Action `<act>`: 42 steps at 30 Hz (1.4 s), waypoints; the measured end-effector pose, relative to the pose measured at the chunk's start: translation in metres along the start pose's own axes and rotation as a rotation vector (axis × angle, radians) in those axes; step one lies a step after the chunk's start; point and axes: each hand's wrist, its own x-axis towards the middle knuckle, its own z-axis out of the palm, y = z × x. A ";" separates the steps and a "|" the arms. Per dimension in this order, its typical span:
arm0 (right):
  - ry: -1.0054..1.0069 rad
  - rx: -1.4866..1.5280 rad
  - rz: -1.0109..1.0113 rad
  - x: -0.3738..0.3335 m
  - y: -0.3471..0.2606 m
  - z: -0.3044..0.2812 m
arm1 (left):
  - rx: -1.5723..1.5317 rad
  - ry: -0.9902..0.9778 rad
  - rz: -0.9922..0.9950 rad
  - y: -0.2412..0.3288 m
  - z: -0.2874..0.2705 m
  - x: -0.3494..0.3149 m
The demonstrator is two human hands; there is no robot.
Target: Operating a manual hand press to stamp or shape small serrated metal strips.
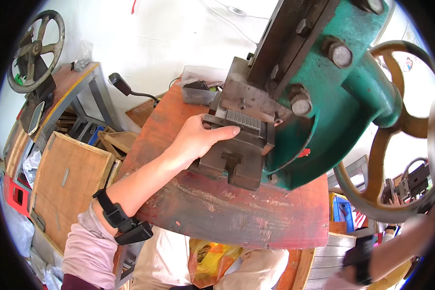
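My left hand (196, 137) grips the left end of a dark metal block (265, 140) on the bed of a green press (353, 92). Its thumb lies along the front of the block, pointing right; the other fingers are partly hidden at the far left edge. Just beyond the thumb tip, a small grey plate with a grid of raised squares (243, 120) sits in the block. Above it stands the press's steel ram (287, 48). My right forearm (396, 251) reaches up at the far right toward the large handwheel (376, 164); the right hand is smeared and its fingers cannot be made out.
A clear plastic bin (198, 98) with small items stands at the back of the worn red table (193, 212). To the left are a wooden board (67, 174), another handwheel (36, 47) and a phone (36, 118). A yellow plastic bag (211, 261) lies between my legs.
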 end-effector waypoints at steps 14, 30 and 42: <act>-0.215 0.161 -0.066 0.007 0.050 -0.019 | 0.109 0.036 0.078 -0.005 0.000 0.002; -0.424 -0.256 -0.185 0.108 -0.043 0.022 | 1.020 0.205 0.646 0.018 -0.030 -0.064; -0.370 -0.328 -0.183 0.110 -0.042 0.026 | 1.171 0.134 0.880 -0.025 -0.045 -0.121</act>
